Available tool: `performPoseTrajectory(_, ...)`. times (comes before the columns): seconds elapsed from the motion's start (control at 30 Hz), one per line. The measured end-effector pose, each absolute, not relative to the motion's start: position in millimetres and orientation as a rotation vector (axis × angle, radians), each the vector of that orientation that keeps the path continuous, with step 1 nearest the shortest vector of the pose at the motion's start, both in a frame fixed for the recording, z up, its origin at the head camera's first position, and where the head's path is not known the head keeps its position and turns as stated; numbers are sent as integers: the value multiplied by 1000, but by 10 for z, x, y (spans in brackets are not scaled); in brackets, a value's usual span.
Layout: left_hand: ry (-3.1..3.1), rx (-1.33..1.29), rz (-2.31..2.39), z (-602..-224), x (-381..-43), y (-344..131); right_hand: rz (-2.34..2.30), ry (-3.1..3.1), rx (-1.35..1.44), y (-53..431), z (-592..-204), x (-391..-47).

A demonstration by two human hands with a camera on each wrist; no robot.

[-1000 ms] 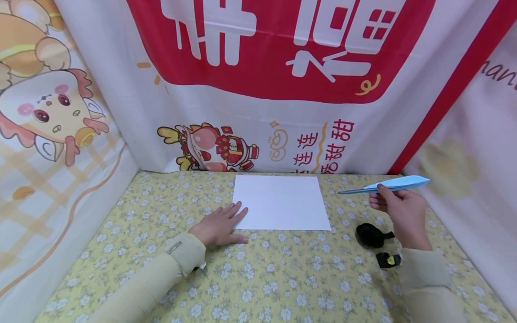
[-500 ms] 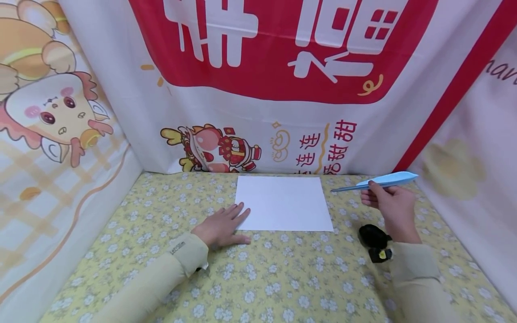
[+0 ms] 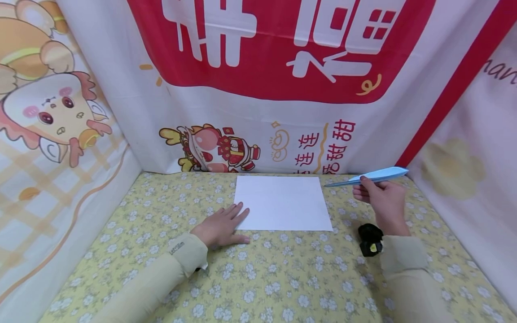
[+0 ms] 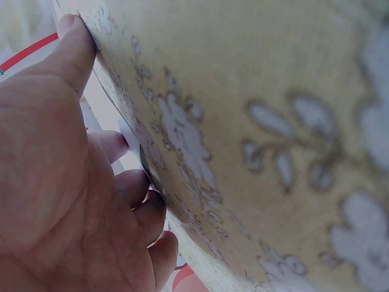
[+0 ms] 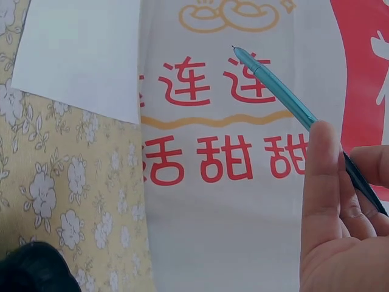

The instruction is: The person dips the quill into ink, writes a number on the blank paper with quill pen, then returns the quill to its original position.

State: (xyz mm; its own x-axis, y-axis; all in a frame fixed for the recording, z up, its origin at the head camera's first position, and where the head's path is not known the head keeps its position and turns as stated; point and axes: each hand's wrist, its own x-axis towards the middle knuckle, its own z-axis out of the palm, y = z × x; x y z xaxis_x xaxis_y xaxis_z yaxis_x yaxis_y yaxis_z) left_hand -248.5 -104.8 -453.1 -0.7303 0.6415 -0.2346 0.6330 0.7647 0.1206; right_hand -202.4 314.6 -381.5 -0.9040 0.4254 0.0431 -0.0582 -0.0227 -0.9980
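Observation:
My left hand (image 3: 220,226) lies with fingers spread and palm down at the left edge of a white sheet of paper (image 3: 284,204), its fingertips over that edge. In the left wrist view the fingers (image 4: 132,182) reach down to the flowered cloth. My right hand (image 3: 383,204) pinches a teal pen (image 5: 276,85) between thumb and fingers, raised to the right of the paper. A light blue feather-shaped top widens the pen's far end in the head view. Its thin tip points left, close to the paper's upper right corner.
Below my right hand a black rounded object (image 3: 368,231) sits on the flowered tablecloth (image 3: 278,278), partly overlapped by the small black wrist camera (image 3: 370,249). Printed cloth walls (image 3: 202,105) enclose the table at the back and both sides.
My right hand has moved left and slightly up with the pen, bringing its tip nearer the paper's upper right corner. The left hand and the paper stay in place.

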Motion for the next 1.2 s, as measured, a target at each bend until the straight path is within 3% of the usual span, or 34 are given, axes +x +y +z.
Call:
performPoseTrajectory(0.8,2711,983,62,-4574,-2498,-1067,1848,-2115,-527,2856,-3829,-2294)
performPoseTrajectory(1.2,2708,983,89,-4564,-2486,-1077,1857,-2109,-450,2721,-3915,-2471)
